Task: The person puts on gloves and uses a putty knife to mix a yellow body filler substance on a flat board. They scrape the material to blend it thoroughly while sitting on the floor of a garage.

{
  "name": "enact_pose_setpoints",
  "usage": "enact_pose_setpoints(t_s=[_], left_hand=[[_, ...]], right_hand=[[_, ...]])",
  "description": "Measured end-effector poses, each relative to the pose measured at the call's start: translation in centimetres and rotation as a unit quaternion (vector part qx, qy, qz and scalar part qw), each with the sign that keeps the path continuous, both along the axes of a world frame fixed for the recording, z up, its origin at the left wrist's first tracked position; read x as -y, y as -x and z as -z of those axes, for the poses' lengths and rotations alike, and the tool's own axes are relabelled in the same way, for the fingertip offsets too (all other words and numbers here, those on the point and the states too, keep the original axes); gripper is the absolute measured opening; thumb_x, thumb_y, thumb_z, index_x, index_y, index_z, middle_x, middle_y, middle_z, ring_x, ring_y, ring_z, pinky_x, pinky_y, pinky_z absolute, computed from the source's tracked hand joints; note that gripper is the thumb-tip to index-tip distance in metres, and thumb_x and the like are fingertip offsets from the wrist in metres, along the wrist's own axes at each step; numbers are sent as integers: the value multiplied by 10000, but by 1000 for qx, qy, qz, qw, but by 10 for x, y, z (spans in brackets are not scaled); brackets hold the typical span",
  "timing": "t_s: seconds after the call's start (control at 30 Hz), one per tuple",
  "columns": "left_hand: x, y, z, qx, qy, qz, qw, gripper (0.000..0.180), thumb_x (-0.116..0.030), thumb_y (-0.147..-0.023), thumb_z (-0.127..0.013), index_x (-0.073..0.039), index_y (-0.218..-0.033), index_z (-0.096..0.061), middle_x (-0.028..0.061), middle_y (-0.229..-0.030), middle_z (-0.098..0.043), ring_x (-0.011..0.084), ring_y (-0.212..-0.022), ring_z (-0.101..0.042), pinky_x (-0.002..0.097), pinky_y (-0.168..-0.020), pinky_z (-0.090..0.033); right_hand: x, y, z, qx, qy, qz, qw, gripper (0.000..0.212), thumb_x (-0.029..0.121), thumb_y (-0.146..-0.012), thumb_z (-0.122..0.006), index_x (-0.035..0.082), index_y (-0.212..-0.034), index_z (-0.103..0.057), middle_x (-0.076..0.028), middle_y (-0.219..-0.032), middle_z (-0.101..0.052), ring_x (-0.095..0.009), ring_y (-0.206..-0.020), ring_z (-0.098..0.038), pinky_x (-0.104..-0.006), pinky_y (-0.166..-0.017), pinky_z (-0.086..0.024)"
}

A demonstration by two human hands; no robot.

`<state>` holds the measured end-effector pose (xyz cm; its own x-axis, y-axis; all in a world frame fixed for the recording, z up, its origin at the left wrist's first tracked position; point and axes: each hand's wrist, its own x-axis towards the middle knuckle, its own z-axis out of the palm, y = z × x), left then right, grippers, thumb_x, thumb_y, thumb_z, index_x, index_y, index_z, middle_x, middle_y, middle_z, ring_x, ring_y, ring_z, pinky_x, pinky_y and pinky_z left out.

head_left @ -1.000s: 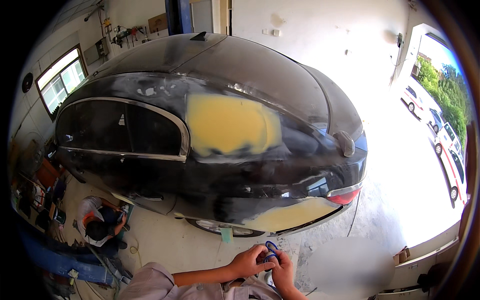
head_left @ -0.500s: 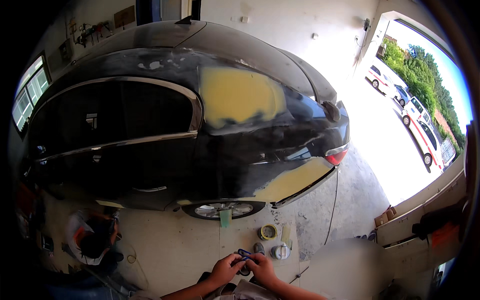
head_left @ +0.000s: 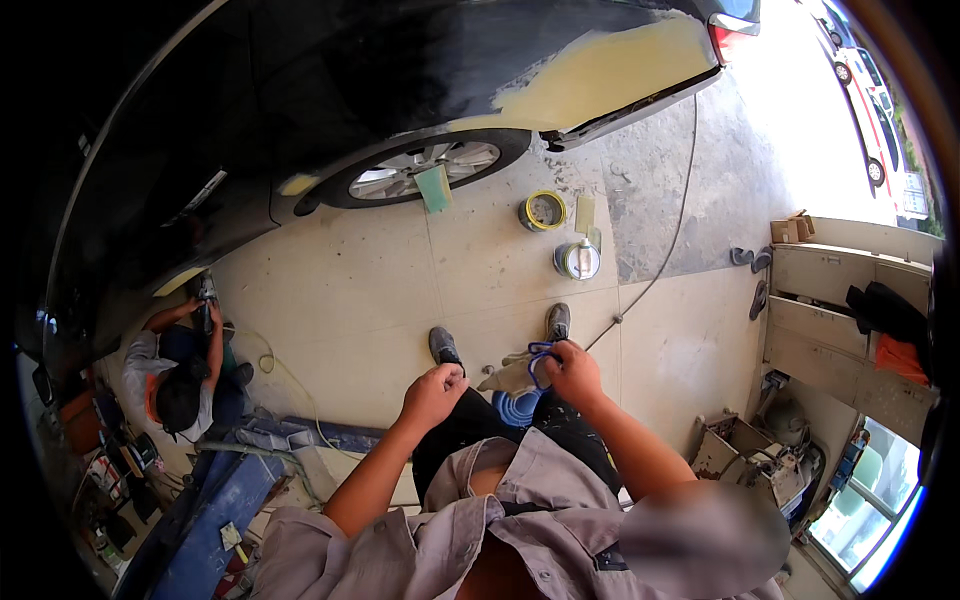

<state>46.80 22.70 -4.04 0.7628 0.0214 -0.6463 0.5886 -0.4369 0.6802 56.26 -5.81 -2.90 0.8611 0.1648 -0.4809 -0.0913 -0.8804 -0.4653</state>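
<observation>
Head view, toward five o'clock from centre: grasping blue-edged pale cloth (head_left: 510, 376) by its trim in the right hand (head_left: 575, 376), apparently at a handling step. Left hand (head_left: 432, 396) loosely curled near the cloth's nine o'clock, cannot tell whether around anything. Likely calls next for a two-handed hold on that edge, with lidded tin (head_left: 571, 264) at one o'clock and car wheel (head_left: 468, 158) at eleven.

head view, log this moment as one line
left hand: curled, contents unclear | right hand: holding blue loop | black car: yellow patch near rear wheel
</observation>
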Motion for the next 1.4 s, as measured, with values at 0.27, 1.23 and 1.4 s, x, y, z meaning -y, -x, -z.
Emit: enact_pose_setpoints(t_s=[0.27,1.23,1.4], left_hand=[[47,35,182,-119,-36,-67,990,326,-314,-976,-708,-26,-1127,-700,126,-1009,-764,235,-930,-739,364,-838,-572],[282,-1,569,-63,-120,707,694,445,-526,-885,-709,-117,-1030,-811,109,-1029,-785,333,-963,-741,469,-844,-581],[219,-108,424,149,-255,409,863,282,-290,-896,-609,-56,-945,-757,185,-952,-756,398,-932,-717,530,-803,-568]], right_hand=[[143,-66,164,-36,-203,356,911,163,155,-1047,-598,8,-1057,-667,-41,-929,-698,-103,-792,-657,-276,-723,-576],[154,-154,320,83,-371,38,924,145,141,-962,-687,0,-995,-703,-27,-785,-674,-87,-730,-625,-269,-655,-504],[142,-125,312,124,-331,-32,935,179,161,-894,-716,-10,-945,-703,-89,-735,-646,-153,-696,-623,-337,-646,-502]])
